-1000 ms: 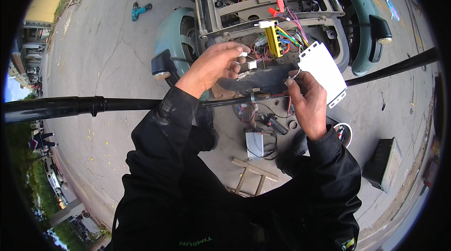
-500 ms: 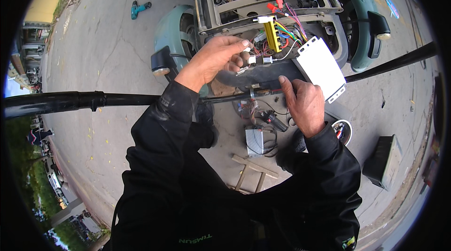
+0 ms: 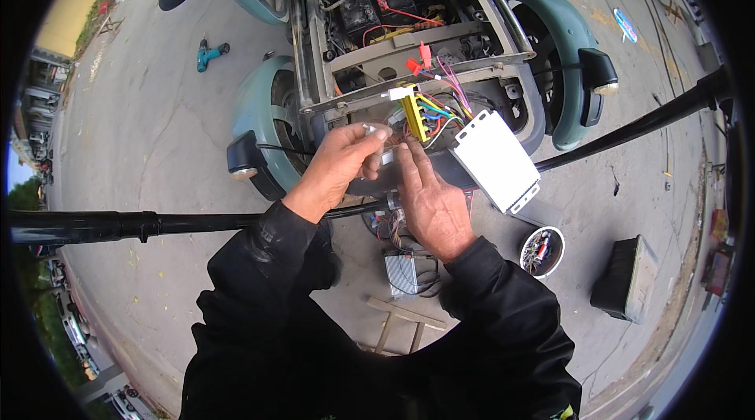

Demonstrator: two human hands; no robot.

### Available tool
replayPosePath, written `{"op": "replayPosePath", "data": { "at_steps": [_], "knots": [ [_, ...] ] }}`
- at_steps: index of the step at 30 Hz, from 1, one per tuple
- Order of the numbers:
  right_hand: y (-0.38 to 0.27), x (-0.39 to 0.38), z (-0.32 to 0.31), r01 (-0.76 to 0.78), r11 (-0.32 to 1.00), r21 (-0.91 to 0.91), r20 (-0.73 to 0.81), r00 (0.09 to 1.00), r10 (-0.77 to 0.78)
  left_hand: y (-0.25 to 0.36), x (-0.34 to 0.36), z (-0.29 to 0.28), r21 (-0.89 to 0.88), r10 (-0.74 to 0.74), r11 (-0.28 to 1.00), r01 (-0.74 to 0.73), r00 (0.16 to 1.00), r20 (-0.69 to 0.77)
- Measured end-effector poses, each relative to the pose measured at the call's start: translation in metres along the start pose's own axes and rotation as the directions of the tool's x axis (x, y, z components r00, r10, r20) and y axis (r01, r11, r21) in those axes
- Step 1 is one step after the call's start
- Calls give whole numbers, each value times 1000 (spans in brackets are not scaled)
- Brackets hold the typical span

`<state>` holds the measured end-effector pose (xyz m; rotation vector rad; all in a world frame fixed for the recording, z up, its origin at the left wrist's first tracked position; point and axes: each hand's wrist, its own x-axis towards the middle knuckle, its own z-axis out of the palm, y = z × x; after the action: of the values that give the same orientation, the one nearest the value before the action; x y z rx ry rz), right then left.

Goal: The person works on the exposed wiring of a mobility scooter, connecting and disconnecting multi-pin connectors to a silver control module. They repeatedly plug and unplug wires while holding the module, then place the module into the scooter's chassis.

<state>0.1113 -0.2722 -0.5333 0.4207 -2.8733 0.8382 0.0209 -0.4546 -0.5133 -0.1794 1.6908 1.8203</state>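
At the open end of the teal vehicle, the head view shows us both bare hands among coloured wires. We note the left hand with its fingers pinched, apparently on a small white connector. We find the right hand with index and middle fingers extended close together below a yellow block; whether they grip anything, we cannot tell. To the right of that block lies a flat white box.

On progress, we judge the wiring partly done: several leads appear seated in the yellow block, while two red connectors stand free, apparently unmated. We see no fastener in the white box's slotted tabs and judge it unsecured. On the ground we record a grey finned box, set apart from the vehicle.
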Motion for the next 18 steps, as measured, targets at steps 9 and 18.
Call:
{"op": "replayPosePath", "data": {
  "at_steps": [9,18],
  "knots": [
    [14,29,-34,211,977,17,-349,917,-192,-11,2,25,-211,-16,977,6,999,-47],
    [82,74,-83,-230,637,736,-244,788,566,-24,-5,39,27,9,1000,-13,988,156]
  ]
}}
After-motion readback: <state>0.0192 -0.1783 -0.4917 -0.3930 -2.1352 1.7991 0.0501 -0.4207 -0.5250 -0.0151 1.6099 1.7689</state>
